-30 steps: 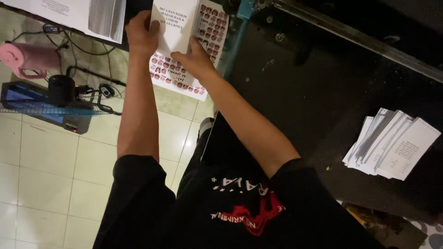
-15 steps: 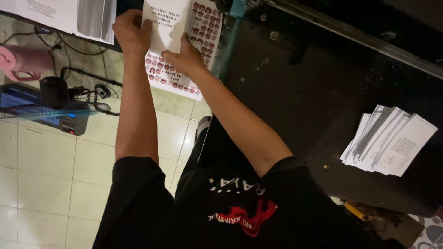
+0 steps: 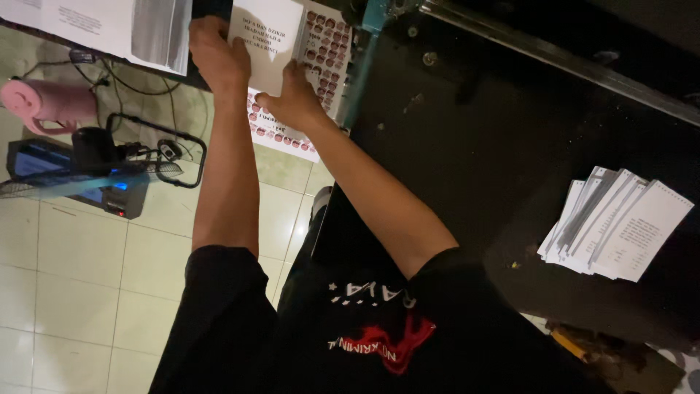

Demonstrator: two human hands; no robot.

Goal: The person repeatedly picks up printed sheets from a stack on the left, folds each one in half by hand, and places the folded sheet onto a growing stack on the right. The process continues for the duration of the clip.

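Both my arms reach out over the near edge of a black table. My left hand grips the left edge of a white printed booklet. My right hand presses on its lower right corner with the fingers on the cover. Under the booklet lies a white sheet covered with rows of small red round pictures, which hangs over the table edge. My black T-shirt with a red and white print fills the bottom of the view.
A fanned stack of white printed slips lies on the table at right. A metal rail crosses the top. Printed sheets lie at top left. On the tiled floor stand a pink bottle, a black device with a blue light and cables.
Both hands keep their hold on the white booklet and have barely shifted. The view wobbles slightly.
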